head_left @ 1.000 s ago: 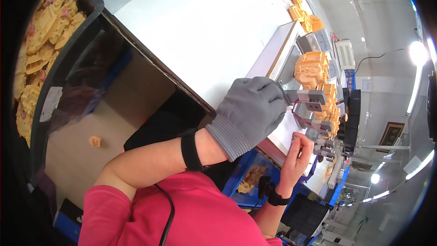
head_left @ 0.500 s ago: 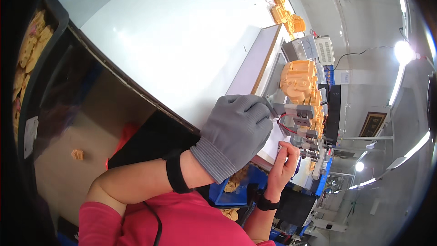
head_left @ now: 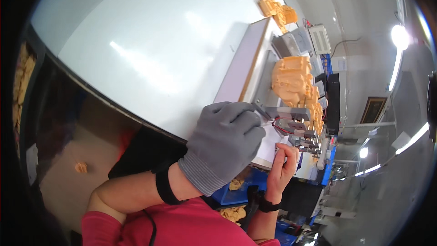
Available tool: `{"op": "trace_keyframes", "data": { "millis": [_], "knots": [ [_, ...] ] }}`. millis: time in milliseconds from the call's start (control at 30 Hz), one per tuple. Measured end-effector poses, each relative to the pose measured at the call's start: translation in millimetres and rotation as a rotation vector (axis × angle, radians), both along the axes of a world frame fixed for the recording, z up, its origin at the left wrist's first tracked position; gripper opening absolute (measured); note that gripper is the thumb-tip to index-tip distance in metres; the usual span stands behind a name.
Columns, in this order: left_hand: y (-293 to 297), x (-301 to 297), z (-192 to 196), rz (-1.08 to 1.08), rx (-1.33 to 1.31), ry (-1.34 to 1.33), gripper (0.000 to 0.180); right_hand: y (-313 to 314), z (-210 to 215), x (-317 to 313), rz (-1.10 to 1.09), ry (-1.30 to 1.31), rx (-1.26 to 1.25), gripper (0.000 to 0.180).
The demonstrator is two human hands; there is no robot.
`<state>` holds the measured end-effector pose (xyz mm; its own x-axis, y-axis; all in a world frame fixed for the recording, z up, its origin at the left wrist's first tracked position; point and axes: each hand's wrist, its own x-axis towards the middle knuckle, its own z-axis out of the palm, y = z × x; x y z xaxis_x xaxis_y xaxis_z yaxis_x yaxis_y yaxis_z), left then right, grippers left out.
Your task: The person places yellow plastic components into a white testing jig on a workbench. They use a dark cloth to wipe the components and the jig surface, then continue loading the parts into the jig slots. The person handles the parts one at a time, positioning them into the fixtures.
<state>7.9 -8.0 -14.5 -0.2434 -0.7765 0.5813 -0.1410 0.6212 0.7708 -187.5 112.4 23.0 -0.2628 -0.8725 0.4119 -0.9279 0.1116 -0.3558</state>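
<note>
My left hand (head_left: pixel 227 141), in a grey knit glove, is curled closed with its knuckles up, beside the near end of a grey metal fixture (head_left: pixel 287 111). Its fingertips are hidden, so what lies in its grip does not show. My bare right hand (head_left: pixel 286 166) is just below the fixture, thumb and fingers pinched together; anything between them is too small to name. The fixture has several grey blocks and thin red wires (head_left: pixel 282 129). Behind it sits a large orange-yellow moulded part (head_left: pixel 292 80), with more such pieces beyond.
A wide white tabletop (head_left: pixel 150 50) spreads to the left, with more orange-yellow parts (head_left: pixel 273 7) at its far end. A meter box (head_left: pixel 298 41) stands behind the fixture. Below are a blue bin (head_left: pixel 227 194) of yellow pieces and, far left, a dark crate (head_left: pixel 38 54).
The whole view has shifted slightly, with the table and fixture appearing a little further left. Both hands keep nearly the same pose beside the fixture.
</note>
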Motion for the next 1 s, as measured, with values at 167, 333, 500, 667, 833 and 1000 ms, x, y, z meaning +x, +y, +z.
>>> {"op": "trace_keyframes", "data": {
  "millis": [167,333,500,667,833,1000],
  "knots": [
    [0.1,-1.2,8.1,0.007,-0.02,-0.07,0.013,1.3,0.1,-4.9,-0.022,-0.098,-0.048,0.012],
    [2.0,-3.7,11.1,0.02,-0.038,-0.12,0.012,4.5,-2.3,-12.6,0.038,-0.23,-0.114,0.016],
    [3.4,-4.0,15.8,0.011,-0.025,-0.18,0.011,11.4,6.0,-13.0,0.129,-0.33,-0.23,0.015],
    [9.5,-7.4,22.0,0.037,-0.004,-0.222,0.011,18.8,8.8,-4.1,0.207,-0.375,-0.206,0.016],
    [12.6,-8.8,23.4,0.047,-0.007,-0.271,0.011,19.8,7.5,-4.9,0.256,-0.303,-0.238,0.018],
    [14.7,-12.8,24.4,0.09,0.008,-0.312,0.01,17.0,12.4,-2.9,0.287,-0.392,-0.239,0.017]
  ]
}}
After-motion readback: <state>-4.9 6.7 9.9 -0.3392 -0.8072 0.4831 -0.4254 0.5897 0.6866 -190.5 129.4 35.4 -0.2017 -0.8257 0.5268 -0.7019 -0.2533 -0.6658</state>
